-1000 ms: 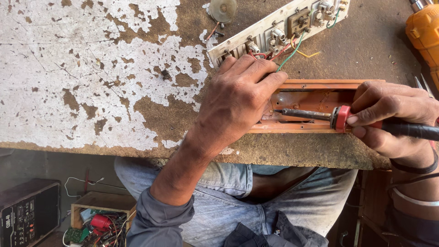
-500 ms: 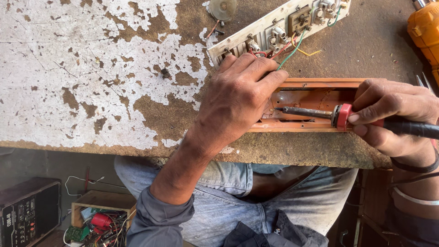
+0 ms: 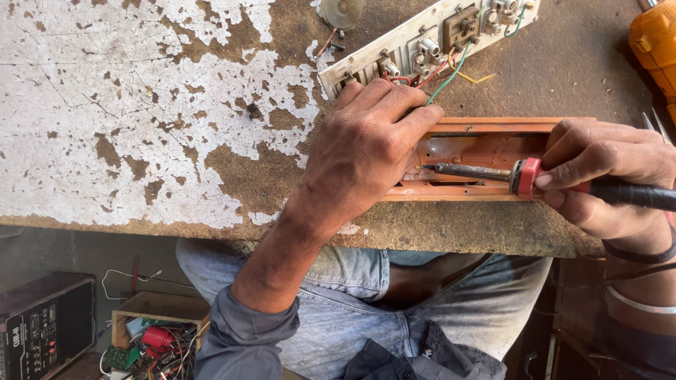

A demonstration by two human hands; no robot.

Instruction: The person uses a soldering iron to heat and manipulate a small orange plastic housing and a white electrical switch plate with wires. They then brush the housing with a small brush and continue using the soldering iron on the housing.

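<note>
Soldering iron (image 3: 507, 173) is lying across an orange plastic box (image 3: 486, 158), tip pointing left into the box's open cavity near the table's (image 3: 141, 127) front edge. Right hand (image 3: 605, 176) is gripping it just behind the red collar, fingers wrapped closed round the dark handle, pen-fashion. Iron is looking light and rigid; the bare metal shaft is probably hot, so the handle behind the collar seems the only safe place to take hold. Left hand (image 3: 366, 148) is pressing down on the box's left end, fingers curled and bunched over its rim; whether they are pinching a wire or part underneath cannot be told. Box seems a thin, hollow moulding, light and apt to slide or scorch, best steadied by its rim.

Just beyond, a white switch plate (image 3: 429, 46) is lying face down, red, green and yellow wires (image 3: 451, 70) trailing from its terminals toward the box. Yellow drill (image 3: 655, 42) is sitting at the far right corner. Table paint is flaking badly. Below the edge: a crate of parts (image 3: 151, 334) and a dark meter (image 3: 46, 324).
</note>
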